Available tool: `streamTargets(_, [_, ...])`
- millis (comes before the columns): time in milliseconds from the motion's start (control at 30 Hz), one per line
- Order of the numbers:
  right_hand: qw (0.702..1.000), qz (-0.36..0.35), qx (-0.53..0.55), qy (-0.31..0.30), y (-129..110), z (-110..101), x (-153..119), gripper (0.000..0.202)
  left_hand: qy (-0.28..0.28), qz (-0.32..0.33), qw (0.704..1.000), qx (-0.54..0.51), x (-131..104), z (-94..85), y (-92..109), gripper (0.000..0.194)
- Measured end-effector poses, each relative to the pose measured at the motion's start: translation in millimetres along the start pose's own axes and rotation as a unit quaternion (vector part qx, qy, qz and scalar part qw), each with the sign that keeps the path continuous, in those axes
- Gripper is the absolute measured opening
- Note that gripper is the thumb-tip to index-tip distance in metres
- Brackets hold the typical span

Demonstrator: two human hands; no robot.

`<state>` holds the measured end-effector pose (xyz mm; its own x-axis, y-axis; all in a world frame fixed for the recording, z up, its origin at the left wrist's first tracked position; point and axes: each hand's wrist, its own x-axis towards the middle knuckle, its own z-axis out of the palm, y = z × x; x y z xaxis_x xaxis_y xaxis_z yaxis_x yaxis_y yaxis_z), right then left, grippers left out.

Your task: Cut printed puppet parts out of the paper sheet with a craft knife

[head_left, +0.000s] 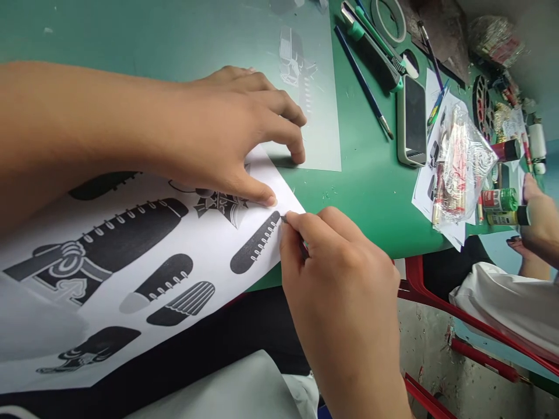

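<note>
My left hand (pixel 244 122) lies palm down with its fingers spread. Its thumb presses on a white printed paper (pixel 213 247), and its other fingers reach over a translucent sheet (pixel 323 145). Pinched in my right hand (pixel 345 285) is a thin, dark-tipped tool (pixel 284 219), mostly hidden by the fingers, with a bit of red showing. Its tip meets the paper at the upper end of a black printed shape (pixel 255 242) with small white loops. Other black-and-white figures cover the paper, which sits at the edge of the green table (pixel 362 192).
Beyond the sheet lie a paintbrush (pixel 364 84), a green-black box cutter (pixel 375 46), a tape roll (pixel 390 20) and a phone (pixel 411 119). Farther right are a plastic bag (pixel 458 163), paint bottles (pixel 500 199), another person's hand (pixel 541 221) and a red chair frame (pixel 437 299).
</note>
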<state>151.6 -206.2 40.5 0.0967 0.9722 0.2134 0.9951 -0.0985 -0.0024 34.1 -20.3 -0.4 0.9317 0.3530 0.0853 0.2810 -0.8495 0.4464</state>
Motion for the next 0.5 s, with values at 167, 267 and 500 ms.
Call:
streamTargets(167, [1.000,0.007,-0.006,0.016,-3.7,1.6,-1.2,0.034,0.005,0.003,1.000,-0.017,0.7,1.4,1.1,0.058])
streamTargets(267, [1.000,0.019,0.007,0.012,-1.6,2.7,-2.6,0.027,0.002,0.003,0.999,-0.039,0.7,1.2,1.4,0.061])
streamTargets(500, [0.996,-0.020,0.077,0.031,40.0,10.2,-0.3,0.012,0.001,0.015,0.999,-0.041,-1.2,-1.6,-1.0,0.059])
